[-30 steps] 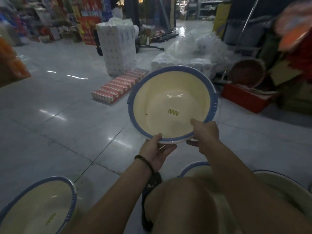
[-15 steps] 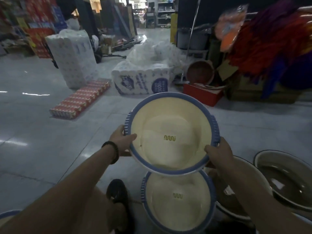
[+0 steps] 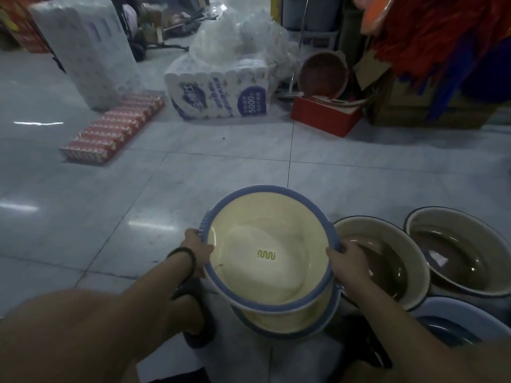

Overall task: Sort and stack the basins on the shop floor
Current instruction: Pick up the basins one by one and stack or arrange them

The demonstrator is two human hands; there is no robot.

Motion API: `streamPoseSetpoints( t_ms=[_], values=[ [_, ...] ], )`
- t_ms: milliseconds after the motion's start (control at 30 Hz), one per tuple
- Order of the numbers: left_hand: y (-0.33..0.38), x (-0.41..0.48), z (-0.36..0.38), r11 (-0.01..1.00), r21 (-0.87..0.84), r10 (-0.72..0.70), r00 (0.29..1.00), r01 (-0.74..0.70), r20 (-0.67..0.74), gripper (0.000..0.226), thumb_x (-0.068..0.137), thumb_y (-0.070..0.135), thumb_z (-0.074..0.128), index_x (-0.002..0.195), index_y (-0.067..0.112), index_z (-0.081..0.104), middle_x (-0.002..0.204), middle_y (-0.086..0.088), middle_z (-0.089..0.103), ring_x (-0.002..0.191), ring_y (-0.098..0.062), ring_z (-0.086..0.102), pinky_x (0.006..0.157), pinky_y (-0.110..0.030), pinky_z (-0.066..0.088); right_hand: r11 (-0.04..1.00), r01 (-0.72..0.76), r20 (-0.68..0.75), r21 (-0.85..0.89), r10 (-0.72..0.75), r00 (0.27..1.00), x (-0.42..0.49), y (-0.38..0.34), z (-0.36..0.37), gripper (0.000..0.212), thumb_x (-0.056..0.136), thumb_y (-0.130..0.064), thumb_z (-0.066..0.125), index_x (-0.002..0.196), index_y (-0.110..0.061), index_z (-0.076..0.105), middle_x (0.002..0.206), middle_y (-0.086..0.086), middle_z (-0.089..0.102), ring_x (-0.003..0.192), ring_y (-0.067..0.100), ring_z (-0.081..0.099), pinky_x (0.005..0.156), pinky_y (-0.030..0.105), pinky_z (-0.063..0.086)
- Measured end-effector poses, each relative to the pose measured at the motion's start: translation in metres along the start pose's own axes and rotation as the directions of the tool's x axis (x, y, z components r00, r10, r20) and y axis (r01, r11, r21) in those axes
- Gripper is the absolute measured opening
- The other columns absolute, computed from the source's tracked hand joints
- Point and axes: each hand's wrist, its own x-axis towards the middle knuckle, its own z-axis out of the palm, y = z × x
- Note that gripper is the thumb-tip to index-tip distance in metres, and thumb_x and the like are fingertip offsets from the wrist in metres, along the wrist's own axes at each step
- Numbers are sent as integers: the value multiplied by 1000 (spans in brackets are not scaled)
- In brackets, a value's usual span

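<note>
While the left grip (image 3: 197,247) and right grip (image 3: 347,262) clamp opposite rims of a cream basin (image 3: 276,230) held tilted between them over a matching basin (image 3: 287,322) on the floor (image 3: 193,189), nesting looks underway; next it likely needs levelling and lowering.

One number and one logo mark are all you can read here.
In the lower middle of your view, the cream basin (image 3: 276,275) carries a green wavy-line logo on its inner bottom, with no letters. At upper centre, the white tissue pack (image 3: 218,92) shows "5000" in a dark blue round patch near its right end; the blue lettering beside it is too blurred to read. Print on the red cartons (image 3: 110,134) at left is too small to read.
</note>
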Motion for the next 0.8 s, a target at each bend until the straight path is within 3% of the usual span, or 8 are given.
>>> streamPoseSetpoints(
  t_ms=[133, 333, 533, 667, 800],
  values=[
    [-21, 7, 44, 994, -91, 56, 998, -60, -40, 42, 96, 16, 60, 128, 27, 35, 115, -11, 62, 90, -27, 61, 66, -34, 52, 996, -54, -50, -77, 50, 998, 11, 11, -9, 16, 100, -19, 63, 116, -17, 65, 104, 4, 68, 98, 24, 66, 93, 49, 57],
    [-46, 17, 81, 999, -27, 35, 999, -35, -3, 43, 95, 15, 62, 131, 22, 41, 112, -6, 60, 94, -26, 58, 79, -38, 51, 970, -118, -62, -210, 107, 992, 12, 41, -12, 28, 100, -16, 61, 128, -10, 64, 119, 13, 67, 115, 34, 63, 104, 52, 51],
    [-65, 26, 100, 999, 34, 6, 999, -5, -41, 47, 94, 13, 63, 138, 16, 45, 128, -12, 62, 108, -31, 60, 96, -40, 49, 920, -85, 0, -383, 92, 996, 21, 60, -3, 18, 99, -18, 63, 114, -9, 68, 111, 15, 72, 106, 35, 68, 99, 52, 54],
    [-72, 36, 108, 997, 75, 24, 997, -19, -72, 45, 96, 11, 59, 139, 16, 46, 129, -14, 62, 113, -34, 60, 96, -41, 48, 866, -87, 26, -492, 114, 993, 29, 74, 4, 23, 100, -18, 62, 116, -3, 71, 109, 15, 72, 103, 31, 67, 91, 34, 51],
    [-76, 46, 111, 991, 123, 53, 998, -48, -32, 45, 95, 12, 59, 139, 17, 50, 131, -12, 63, 117, -34, 60, 102, -43, 47, 829, -78, 26, -554, 111, 994, 36, 82, 4, 24, 102, -22, 61, 113, -3, 72, 113, 17, 73, 109, 34, 66, 88, 31, 46]
  ],
)
